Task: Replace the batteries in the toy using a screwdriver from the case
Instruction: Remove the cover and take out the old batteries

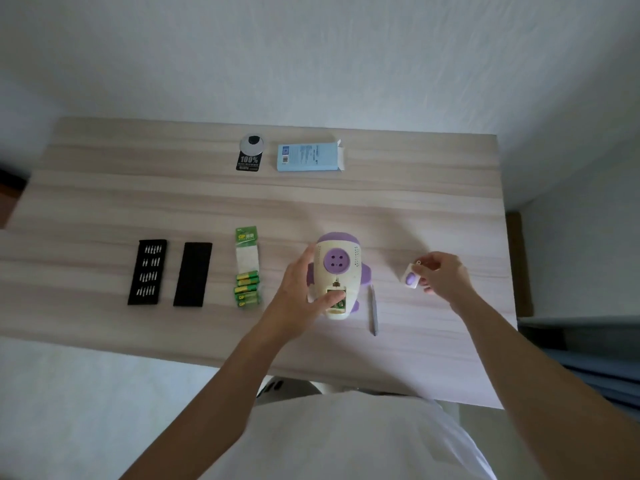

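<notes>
Toy (341,261): rounded smooth cream-purple plastic, frame centre, battery bay (337,305) open; left hand (298,296) grips it; right hand (445,277) pinches small squarish cover (411,278); slim grey screwdriver (373,313) alongside.

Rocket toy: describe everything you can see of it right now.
The rocket toy is glossy cream plastic with a purple nose, purple side fins and a round purple disc with four holes. It lies flat on the wooden table, nose pointing away from the person. Its battery compartment near the tail is open, green showing inside. The left hand holds it, fingers along one side, thumb at the compartment. The right hand, apart from it, pinches a small cream and purple piece.
</notes>
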